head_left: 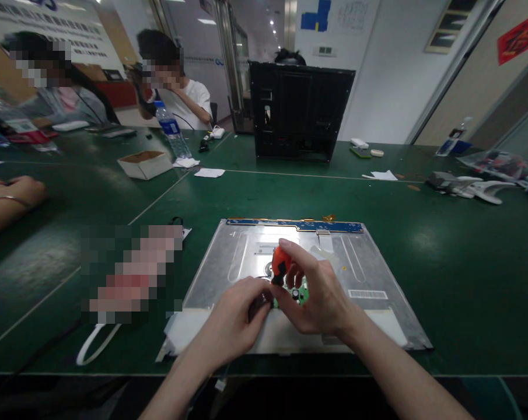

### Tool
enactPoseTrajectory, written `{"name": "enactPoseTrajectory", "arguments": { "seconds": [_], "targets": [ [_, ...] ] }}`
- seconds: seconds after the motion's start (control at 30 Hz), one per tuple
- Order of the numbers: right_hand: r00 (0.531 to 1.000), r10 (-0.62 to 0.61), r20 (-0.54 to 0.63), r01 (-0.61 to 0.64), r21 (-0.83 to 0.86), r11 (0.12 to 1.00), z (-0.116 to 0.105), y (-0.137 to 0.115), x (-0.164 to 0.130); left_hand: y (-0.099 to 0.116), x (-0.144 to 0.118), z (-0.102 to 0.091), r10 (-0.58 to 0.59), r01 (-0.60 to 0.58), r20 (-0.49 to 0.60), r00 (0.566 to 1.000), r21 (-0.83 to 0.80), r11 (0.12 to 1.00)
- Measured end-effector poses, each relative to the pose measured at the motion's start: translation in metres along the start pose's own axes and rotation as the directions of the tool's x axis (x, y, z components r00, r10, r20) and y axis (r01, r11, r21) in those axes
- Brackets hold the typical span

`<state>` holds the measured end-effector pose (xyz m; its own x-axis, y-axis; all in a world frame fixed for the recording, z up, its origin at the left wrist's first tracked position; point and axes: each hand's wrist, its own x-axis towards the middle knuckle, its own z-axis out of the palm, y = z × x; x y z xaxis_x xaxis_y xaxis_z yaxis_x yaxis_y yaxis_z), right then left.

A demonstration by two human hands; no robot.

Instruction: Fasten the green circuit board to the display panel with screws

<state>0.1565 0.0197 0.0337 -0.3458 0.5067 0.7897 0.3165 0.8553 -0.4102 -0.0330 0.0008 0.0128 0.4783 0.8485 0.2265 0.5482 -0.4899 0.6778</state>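
A silver metal display panel (377, 265) lies flat on the green table (465, 245), with a blue strip along its far edge. My right hand (318, 291) grips an orange-and-black screwdriver (280, 266), held upright over a small green circuit board (302, 295) on the panel's near part. My left hand (237, 318) rests beside it, fingertips pinched at the board's left edge; whatever they hold is hidden.
A black monitor housing (299, 111) stands upright at the back. A cardboard box (144, 163), water bottle (171, 131) and paper scraps lie to the left. Two people sit at the far left; another person's arm (10, 201) rests on the table. Plastic parts (474, 188) lie right.
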Motion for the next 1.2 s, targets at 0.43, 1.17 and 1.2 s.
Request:
{"name": "enactPoseTrajectory", "arguments": {
  "seconds": [0.43,1.17,1.2],
  "targets": [
    [1.0,-0.009,-0.028,0.007,-0.051,0.999,0.002,0.001,0.0007,0.0003,-0.0008,0.0007,-0.015,0.015,-0.01,1.0,-0.012,1.0],
    [0.999,-0.012,-0.039,0.01,-0.058,0.998,0.0018,0.0015,-0.0001,-0.0015,-0.0007,0.0011,0.021,-0.021,-0.023,1.0,-0.008,1.0],
    [0.999,-0.019,-0.042,0.016,-0.067,0.998,0.0022,0.0019,-0.0003,-0.0017,-0.0007,0.0014,0.024,-0.025,-0.029,0.999,-0.01,1.0]
  ]
}}
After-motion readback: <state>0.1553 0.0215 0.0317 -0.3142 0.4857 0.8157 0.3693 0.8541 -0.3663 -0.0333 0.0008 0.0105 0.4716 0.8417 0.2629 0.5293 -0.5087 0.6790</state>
